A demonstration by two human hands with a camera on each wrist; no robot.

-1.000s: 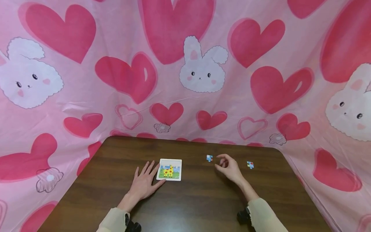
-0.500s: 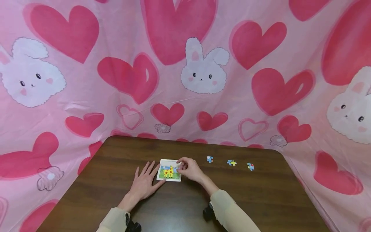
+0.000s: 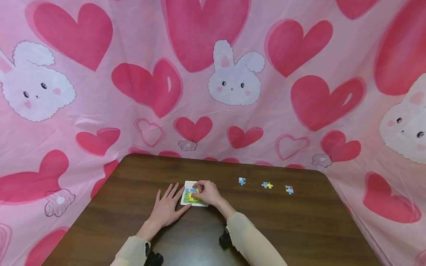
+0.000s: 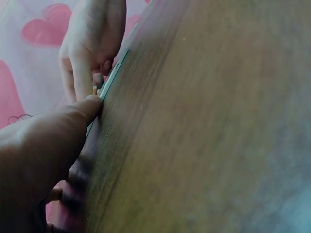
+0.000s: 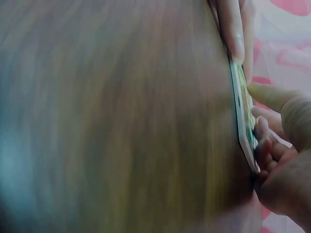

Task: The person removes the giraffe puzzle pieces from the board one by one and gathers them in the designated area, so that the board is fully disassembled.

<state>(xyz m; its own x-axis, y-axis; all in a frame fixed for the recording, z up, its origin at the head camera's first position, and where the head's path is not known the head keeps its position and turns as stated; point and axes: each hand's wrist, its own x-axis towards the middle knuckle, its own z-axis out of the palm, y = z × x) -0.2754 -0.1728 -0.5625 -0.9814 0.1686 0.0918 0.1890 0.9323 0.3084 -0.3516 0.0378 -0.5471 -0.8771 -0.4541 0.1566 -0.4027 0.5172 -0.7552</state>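
A small puzzle with a white frame and a giraffe picture lies on the table, a pale band along its top. My left hand rests flat beside it, fingers spread, with thumb and index finger at its left and lower edges. Above the puzzle is my right hand, its thumb and index finger bent down onto the picture with their tips apart. The right wrist view shows my right hand with its other fingers curled at the frame's side. I cannot tell whether its fingertips pinch a piece.
Right of the puzzle lie three loose puzzle pieces in a row: a left piece, a middle piece with yellow, and a right piece with red. A pink cloth with hearts and rabbits hangs behind the brown table.
My right hand has moved left from among the loose pieces to the puzzle, and the middle piece now shows where the hand was. My left hand has stayed in place.
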